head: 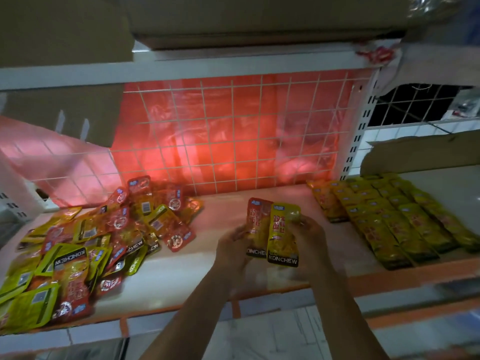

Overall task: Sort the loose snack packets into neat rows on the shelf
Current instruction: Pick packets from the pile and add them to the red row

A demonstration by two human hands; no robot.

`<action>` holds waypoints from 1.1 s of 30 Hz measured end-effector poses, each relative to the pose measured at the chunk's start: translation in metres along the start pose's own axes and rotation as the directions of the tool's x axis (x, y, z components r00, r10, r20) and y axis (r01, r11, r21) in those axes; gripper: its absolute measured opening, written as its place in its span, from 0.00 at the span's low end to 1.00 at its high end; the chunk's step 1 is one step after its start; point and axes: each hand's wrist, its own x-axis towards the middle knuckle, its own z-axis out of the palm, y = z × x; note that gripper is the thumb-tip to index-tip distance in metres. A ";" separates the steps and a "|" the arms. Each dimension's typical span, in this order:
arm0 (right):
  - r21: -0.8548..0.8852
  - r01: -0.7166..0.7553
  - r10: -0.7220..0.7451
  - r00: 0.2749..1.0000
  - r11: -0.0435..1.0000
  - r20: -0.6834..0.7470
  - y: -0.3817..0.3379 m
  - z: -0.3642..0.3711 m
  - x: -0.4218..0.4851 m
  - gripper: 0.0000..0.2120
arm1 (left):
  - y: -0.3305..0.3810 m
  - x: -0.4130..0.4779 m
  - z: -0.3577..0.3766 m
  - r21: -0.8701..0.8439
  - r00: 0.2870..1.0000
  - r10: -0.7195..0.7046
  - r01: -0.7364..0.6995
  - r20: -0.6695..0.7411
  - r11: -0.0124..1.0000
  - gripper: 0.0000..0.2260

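Forearms showed at the near edge, and above the white shelf board (181,276) we held two packets side by side. Our left hand (235,246) had its grip clenched round a red foil snack packet (257,219). Our right hand (310,237) had its grip clenched round a yellow foil snack packet (283,232), which overlapped the red one slightly. To the left on the shelf lay a loose heap of red and yellow packets (91,242). To the right, yellow packets lay in neat overlapping rows (394,219). Behind stood a white wire grid (233,126) backed by red plastic sheeting (220,154), with a brown cardboard box (259,19) above.
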 end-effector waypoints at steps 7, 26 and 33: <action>-0.239 0.109 -0.114 0.993 0.965 -0.006 -0.015 -0.061 0.047 0.06 | -0.016 0.022 0.082 -0.027 0.997 -0.076 0.076 0.019 0.997 0.11; 0.011 0.136 -0.135 0.966 0.991 0.221 -0.047 -0.137 0.106 0.08 | -0.044 0.033 0.185 0.168 0.993 0.076 -0.061 -0.085 0.984 0.12; -0.147 0.316 -0.296 0.944 0.937 0.143 -0.058 -0.136 0.103 0.11 | -0.038 0.034 0.182 0.312 0.987 0.158 -0.149 -0.002 0.938 0.12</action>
